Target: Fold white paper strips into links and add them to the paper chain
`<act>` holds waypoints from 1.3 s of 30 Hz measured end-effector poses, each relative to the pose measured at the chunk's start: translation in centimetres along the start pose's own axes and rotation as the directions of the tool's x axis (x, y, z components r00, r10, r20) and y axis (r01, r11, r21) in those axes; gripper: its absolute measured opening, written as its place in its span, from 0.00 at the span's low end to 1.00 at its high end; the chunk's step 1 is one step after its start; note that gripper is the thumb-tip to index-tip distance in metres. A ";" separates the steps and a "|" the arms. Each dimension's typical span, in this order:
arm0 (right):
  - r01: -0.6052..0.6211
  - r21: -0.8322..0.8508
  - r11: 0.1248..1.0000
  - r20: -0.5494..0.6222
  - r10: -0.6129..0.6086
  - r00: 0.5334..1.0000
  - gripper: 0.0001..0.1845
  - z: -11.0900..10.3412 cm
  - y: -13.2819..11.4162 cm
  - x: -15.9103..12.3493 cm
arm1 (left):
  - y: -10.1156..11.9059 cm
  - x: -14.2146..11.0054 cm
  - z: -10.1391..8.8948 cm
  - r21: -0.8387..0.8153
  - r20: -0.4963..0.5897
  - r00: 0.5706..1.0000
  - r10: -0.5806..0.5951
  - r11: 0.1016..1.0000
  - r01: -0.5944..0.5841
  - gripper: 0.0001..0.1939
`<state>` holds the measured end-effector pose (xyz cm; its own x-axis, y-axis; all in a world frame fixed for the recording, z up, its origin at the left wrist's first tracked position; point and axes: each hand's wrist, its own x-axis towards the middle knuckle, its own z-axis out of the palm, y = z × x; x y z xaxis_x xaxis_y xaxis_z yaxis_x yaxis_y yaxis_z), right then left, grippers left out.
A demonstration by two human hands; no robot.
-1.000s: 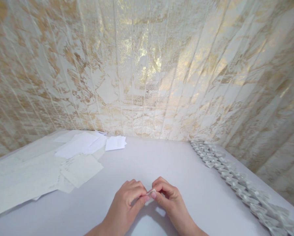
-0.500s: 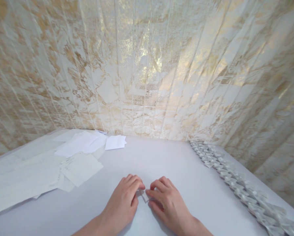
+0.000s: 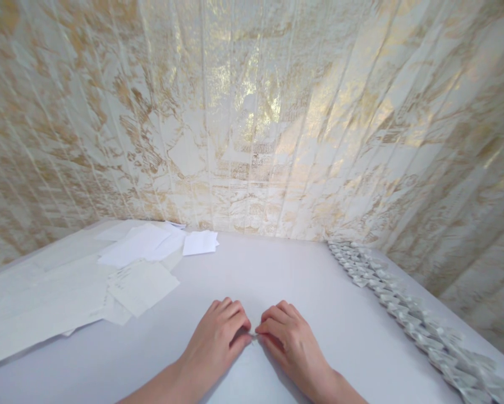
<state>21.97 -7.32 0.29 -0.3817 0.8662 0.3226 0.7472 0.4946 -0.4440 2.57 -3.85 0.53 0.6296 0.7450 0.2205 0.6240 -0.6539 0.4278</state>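
Observation:
Low over the white table, a small folded piece of paper (image 3: 254,336) is pinched between my two hands; only a thin sliver of it shows. My left hand (image 3: 221,332) grips its left end between thumb and index finger, the other fingers curled. From the other side, my right hand (image 3: 291,341) pinches the right end the same way. The fingertips are close together, and they hide most of the paper.
Loose white paper sheets (image 3: 45,297) spread over the left side, with a small stack of paper pieces (image 3: 200,243) by the back edge. Rows of folded paper units (image 3: 407,314) run along the right edge. A patterned gold-and-white curtain (image 3: 252,112) hangs behind the table (image 3: 273,275).
Both hands have closed their thumbs and fingers onto the small folded paper, which now shows less. Its flat face was visible before. The view has shifted slightly.

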 end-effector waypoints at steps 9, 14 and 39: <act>-0.271 0.193 0.943 -0.027 0.281 0.959 0.09 0.1 -0.6 0.4 | 0.5 0.0 -0.1 -0.025 -0.021 0.998 -0.055 0.998 0.055 0.07; -0.314 0.136 0.940 -0.027 0.320 0.947 0.09 0.4 -0.4 0.7 | 0.8 0.1 0.5 -0.017 -0.042 0.994 -0.100 0.995 0.099 0.07; -0.297 0.194 0.935 0.026 0.298 0.954 0.10 0.1 -0.2 0.7 | 0.4 0.0 0.7 -0.178 -0.076 0.993 -0.089 0.981 0.074 0.08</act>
<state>21.53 -6.83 0.49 -0.1555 0.9758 0.1539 0.7063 0.2188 -0.6732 3.16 -4.18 0.12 0.5344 0.8082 0.2475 0.5765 -0.5626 0.5925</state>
